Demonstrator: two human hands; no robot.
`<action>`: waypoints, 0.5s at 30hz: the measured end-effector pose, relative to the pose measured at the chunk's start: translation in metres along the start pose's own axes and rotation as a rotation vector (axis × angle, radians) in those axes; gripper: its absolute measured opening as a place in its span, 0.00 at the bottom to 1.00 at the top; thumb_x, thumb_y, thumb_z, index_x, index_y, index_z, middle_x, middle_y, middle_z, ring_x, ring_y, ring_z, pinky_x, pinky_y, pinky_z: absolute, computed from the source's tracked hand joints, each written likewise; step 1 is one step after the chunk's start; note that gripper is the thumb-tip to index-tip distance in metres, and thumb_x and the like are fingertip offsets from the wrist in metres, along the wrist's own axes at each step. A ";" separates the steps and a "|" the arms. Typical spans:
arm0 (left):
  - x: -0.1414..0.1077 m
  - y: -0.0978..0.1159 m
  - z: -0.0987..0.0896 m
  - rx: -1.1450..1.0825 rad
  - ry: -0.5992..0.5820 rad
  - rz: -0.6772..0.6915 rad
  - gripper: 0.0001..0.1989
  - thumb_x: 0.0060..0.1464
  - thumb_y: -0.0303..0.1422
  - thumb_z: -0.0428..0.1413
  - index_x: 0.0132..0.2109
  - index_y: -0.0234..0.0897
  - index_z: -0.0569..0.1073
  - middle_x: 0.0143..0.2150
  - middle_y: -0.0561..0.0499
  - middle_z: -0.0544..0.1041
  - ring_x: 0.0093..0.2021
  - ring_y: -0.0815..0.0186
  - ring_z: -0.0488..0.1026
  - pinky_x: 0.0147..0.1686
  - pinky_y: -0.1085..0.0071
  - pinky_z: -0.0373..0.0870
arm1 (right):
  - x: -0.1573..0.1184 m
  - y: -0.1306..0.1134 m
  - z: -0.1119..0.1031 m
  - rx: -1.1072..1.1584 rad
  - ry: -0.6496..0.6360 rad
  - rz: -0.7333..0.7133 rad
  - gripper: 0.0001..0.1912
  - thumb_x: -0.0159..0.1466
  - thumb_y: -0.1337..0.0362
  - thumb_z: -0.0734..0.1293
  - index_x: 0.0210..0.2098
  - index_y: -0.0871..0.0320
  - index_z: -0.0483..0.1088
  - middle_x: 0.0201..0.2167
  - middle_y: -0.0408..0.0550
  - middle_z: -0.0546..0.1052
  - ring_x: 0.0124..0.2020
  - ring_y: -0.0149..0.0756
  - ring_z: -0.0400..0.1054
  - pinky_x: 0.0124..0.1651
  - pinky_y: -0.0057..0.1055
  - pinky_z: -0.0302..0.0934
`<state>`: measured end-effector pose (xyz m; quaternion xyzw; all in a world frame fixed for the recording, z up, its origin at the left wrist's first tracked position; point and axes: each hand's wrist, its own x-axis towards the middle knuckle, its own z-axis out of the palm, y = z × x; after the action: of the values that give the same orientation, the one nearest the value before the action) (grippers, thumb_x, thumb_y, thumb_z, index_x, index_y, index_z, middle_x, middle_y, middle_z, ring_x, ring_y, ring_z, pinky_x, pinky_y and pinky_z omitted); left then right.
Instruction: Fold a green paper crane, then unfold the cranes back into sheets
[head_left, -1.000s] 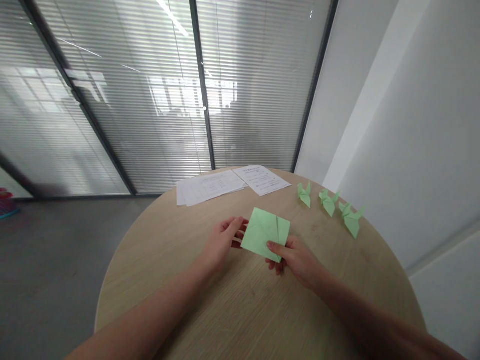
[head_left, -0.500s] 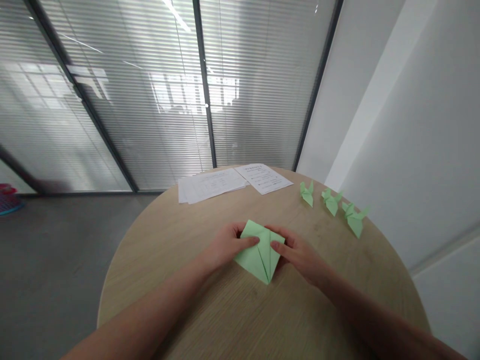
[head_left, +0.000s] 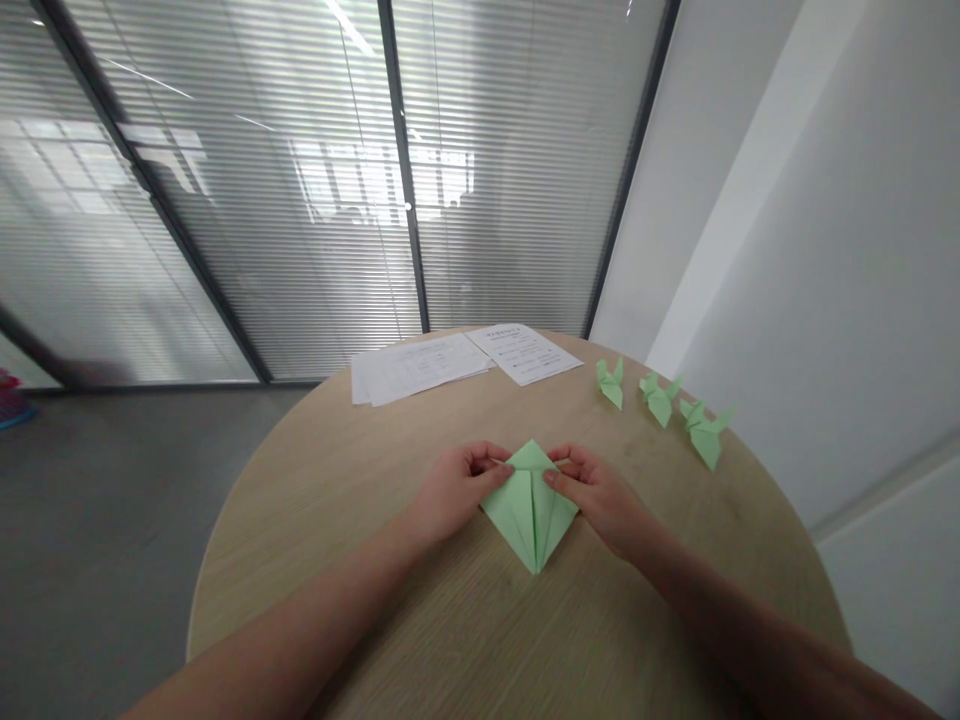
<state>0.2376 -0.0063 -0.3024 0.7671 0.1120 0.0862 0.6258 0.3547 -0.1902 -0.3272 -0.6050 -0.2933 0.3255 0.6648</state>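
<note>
A green folded paper [head_left: 531,510], diamond-shaped with creases running down to its lower point, is held just over the table in front of me. My left hand [head_left: 463,485] grips its left upper edge, thumb on top and fingers curled behind. On the right upper edge my right hand [head_left: 592,490] pinches it the same way, its thumb tip on the front layer. Both hands are closed on the paper, and the fingertips beneath it are partly hidden.
Three green folded paper figures, a left one [head_left: 610,383], a middle one [head_left: 660,399] and a right one [head_left: 705,434], stand at the right of the round wooden table [head_left: 315,480]. White sheets [head_left: 427,369] and a printed page [head_left: 525,354] lie at the back edge.
The green paper has turned so its upper corner points away from me and its lower point toward me. Both hands have shifted slightly along its edges, still holding it.
</note>
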 end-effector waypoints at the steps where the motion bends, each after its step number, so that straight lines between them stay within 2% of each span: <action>1: 0.000 0.000 0.000 -0.012 -0.002 -0.004 0.20 0.52 0.44 0.65 0.45 0.33 0.79 0.29 0.50 0.78 0.27 0.67 0.71 0.28 0.72 0.63 | 0.000 0.000 -0.001 -0.005 0.014 -0.007 0.18 0.58 0.52 0.75 0.40 0.55 0.71 0.30 0.44 0.80 0.30 0.37 0.73 0.34 0.32 0.65; 4: -0.001 0.001 0.002 -0.031 -0.023 -0.017 0.23 0.49 0.44 0.67 0.48 0.33 0.79 0.29 0.50 0.79 0.27 0.67 0.72 0.28 0.72 0.64 | 0.000 0.002 0.000 -0.020 0.044 -0.037 0.17 0.57 0.53 0.76 0.38 0.54 0.69 0.27 0.41 0.77 0.26 0.33 0.69 0.29 0.29 0.60; 7: -0.004 0.003 0.005 -0.038 0.001 -0.010 0.21 0.48 0.41 0.67 0.47 0.33 0.80 0.30 0.49 0.80 0.28 0.66 0.73 0.29 0.72 0.65 | -0.002 0.002 0.002 -0.030 0.029 -0.056 0.16 0.59 0.53 0.75 0.39 0.53 0.69 0.26 0.40 0.77 0.25 0.34 0.69 0.28 0.29 0.60; 11: -0.007 0.007 0.006 -0.098 0.041 0.007 0.18 0.49 0.42 0.67 0.43 0.34 0.82 0.33 0.48 0.81 0.30 0.66 0.73 0.31 0.71 0.66 | -0.002 0.000 0.003 -0.094 -0.008 -0.121 0.15 0.61 0.52 0.73 0.44 0.52 0.76 0.33 0.45 0.81 0.32 0.38 0.74 0.36 0.34 0.67; 15: -0.006 0.006 0.004 -0.154 0.030 -0.011 0.17 0.49 0.42 0.66 0.42 0.35 0.83 0.29 0.50 0.78 0.26 0.68 0.70 0.27 0.73 0.64 | -0.003 -0.002 -0.002 -0.168 0.001 -0.193 0.14 0.62 0.53 0.71 0.43 0.51 0.81 0.41 0.48 0.83 0.40 0.42 0.76 0.44 0.38 0.69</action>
<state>0.2337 -0.0131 -0.2977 0.7146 0.1185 0.1027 0.6818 0.3544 -0.1941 -0.3258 -0.6277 -0.3759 0.2339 0.6402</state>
